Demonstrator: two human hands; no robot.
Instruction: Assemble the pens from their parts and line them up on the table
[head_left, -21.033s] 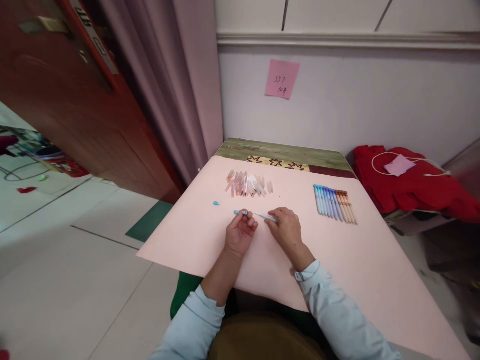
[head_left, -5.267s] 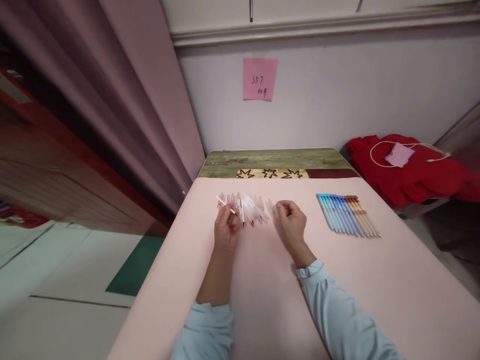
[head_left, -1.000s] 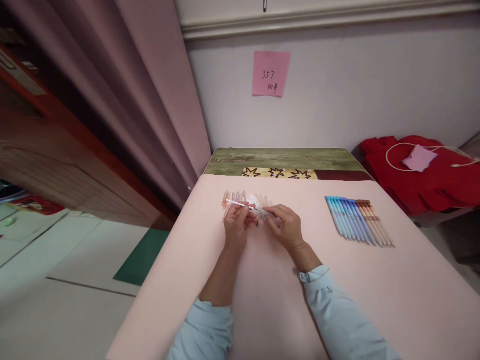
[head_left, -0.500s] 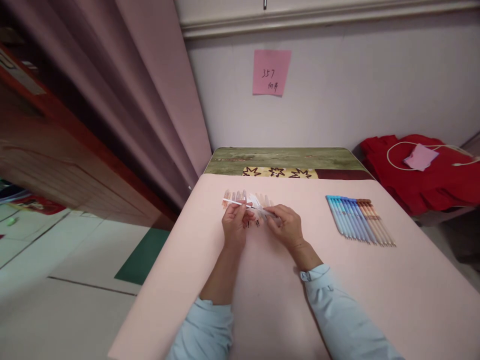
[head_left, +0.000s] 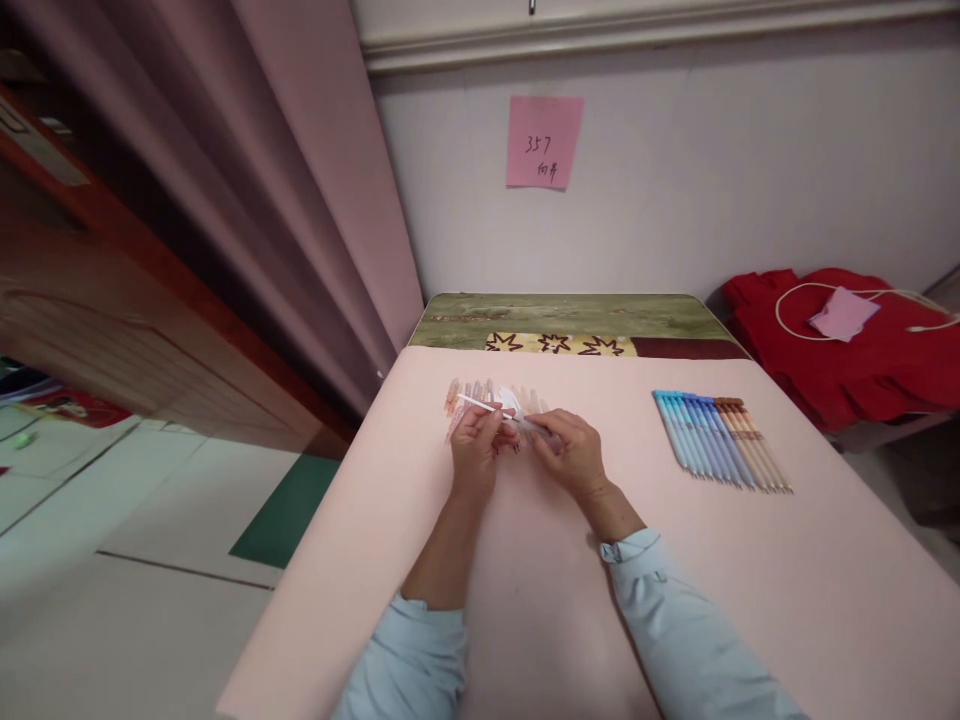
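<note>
My left hand (head_left: 474, 447) pinches a thin white pen refill (head_left: 475, 402), which slants down to the right towards the other hand. In my right hand (head_left: 574, 450) is a pale, see-through pen barrel (head_left: 534, 427), gripped between thumb and fingers. The refill's right end is at the barrel's left end; whether it is inside I cannot tell. Behind both hands lie several pale pen parts (head_left: 480, 388) in a loose row, partly hidden by my fingers. Small dark tips show just below the hands.
On the right of the pink-covered table (head_left: 540, 600) several blue, purple and brown pens (head_left: 720, 440) lie side by side. A green wood-patterned strip (head_left: 562, 312) runs along the back, against the wall. Red cloth (head_left: 847, 370) with a cable stands beyond the right edge.
My left hand has shifted slightly to the right with the refill, bringing it closer to the barrel. My right hand has hardly moved.
</note>
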